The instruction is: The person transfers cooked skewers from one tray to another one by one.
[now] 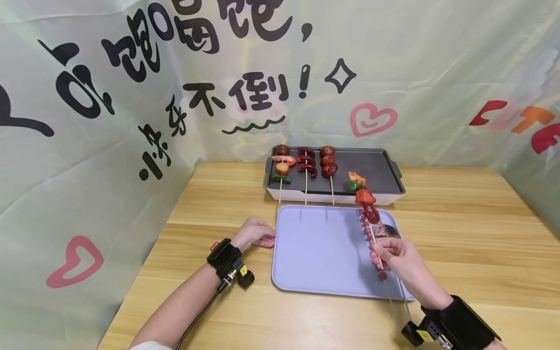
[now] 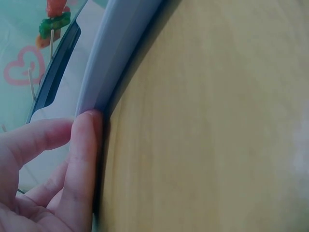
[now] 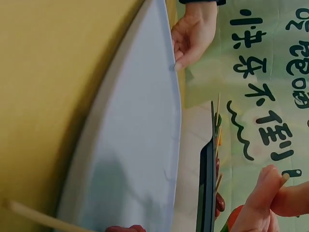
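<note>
My right hand [image 1: 403, 257] pinches the stick of a food skewer [image 1: 365, 197] between thumb and fingers. Orange, green and red pieces sit along this skewer, which slants over the tray's right side with its far tip at the grill plate. Beneath it on the lilac tray [image 1: 321, 250] lie a skewer of small pinkish-red pieces [image 1: 366, 231] and a skewer with a dark grey, fish-like piece [image 1: 386, 231], partly covered by my right hand. At the tray's left edge, my left hand [image 1: 254, 233] grips the rim between thumb and finger, as the left wrist view [image 2: 84, 145] shows.
Behind the tray stands a white grill with a dark plate [image 1: 363, 167]. On its left part lie a mixed skewer [image 1: 282, 167], a skewer of dark red curved pieces [image 1: 307, 160] and a mushroom-like skewer [image 1: 328, 161]. A printed cloth [image 1: 415, 63] encloses the wooden table [image 1: 459, 233].
</note>
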`<state>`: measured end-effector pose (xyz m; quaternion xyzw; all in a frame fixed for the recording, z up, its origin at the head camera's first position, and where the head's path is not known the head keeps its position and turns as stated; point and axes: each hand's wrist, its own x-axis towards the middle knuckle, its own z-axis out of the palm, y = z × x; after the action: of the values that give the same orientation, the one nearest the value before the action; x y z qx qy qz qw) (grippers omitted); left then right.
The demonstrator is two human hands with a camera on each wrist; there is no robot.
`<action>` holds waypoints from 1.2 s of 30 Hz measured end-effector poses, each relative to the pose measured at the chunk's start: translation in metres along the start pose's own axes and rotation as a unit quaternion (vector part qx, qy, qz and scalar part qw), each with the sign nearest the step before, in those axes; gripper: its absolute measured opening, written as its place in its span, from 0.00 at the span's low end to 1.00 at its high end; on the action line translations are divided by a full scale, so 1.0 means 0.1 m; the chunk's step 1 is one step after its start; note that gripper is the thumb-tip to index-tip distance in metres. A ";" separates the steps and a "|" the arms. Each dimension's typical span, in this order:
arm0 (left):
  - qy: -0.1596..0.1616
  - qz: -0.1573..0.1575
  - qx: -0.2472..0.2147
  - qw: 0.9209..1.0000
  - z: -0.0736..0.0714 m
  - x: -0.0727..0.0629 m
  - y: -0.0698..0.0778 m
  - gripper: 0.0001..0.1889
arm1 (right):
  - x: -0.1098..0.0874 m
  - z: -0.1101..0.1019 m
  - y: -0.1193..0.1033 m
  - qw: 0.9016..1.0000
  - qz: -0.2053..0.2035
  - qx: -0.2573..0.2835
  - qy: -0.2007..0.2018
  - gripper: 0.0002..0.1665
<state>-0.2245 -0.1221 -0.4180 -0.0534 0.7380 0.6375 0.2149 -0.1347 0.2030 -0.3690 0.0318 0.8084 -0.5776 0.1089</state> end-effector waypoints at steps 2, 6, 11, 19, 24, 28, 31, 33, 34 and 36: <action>-0.004 0.001 0.001 1.000 0.01 -0.08 0.07 0.09 | -0.05 0.01 0.01 1.000 -0.005 0.000 0.004 0.13; -0.006 -0.004 0.001 1.000 0.02 -0.16 0.13 0.09 | -0.13 0.04 0.05 1.000 -0.005 -0.010 0.015 0.11; -0.007 -0.005 0.001 1.000 0.01 -0.15 0.13 0.09 | -0.22 0.10 0.11 1.000 -0.005 -0.012 0.027 0.09; -0.006 -0.006 0.000 1.000 0.01 -0.15 0.13 0.09 | -0.29 0.18 0.21 0.999 0.003 0.000 0.033 0.08; -0.007 -0.007 0.003 1.000 0.00 -0.09 0.09 0.10 | -0.31 0.23 0.27 0.998 -0.014 -0.006 0.056 0.06; -0.005 -0.011 0.003 1.000 -0.02 0.03 -0.01 0.10 | -0.34 0.29 0.32 0.997 -0.019 -0.019 0.070 0.04; 0.002 -0.013 0.001 1.000 -0.03 0.10 -0.07 0.09 | -0.35 0.32 0.35 0.997 -0.017 -0.019 0.069 0.03; 0.008 -0.014 0.001 1.000 -0.02 0.12 -0.09 0.08 | -0.34 0.33 0.36 0.997 -0.012 -0.017 0.068 0.03; 0.011 -0.014 0.001 1.000 -0.02 0.13 -0.09 0.08 | -0.34 0.34 0.37 0.997 -0.010 -0.020 0.068 0.03; 0.014 -0.016 0.001 1.000 -0.02 0.13 -0.09 0.08 | -0.33 0.34 0.37 0.997 -0.004 -0.027 0.068 0.04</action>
<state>-0.2332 -0.1231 -0.4309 -0.0738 0.7403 0.6327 0.2148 -0.0913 0.1854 -0.4066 0.0646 0.8291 -0.5529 0.0523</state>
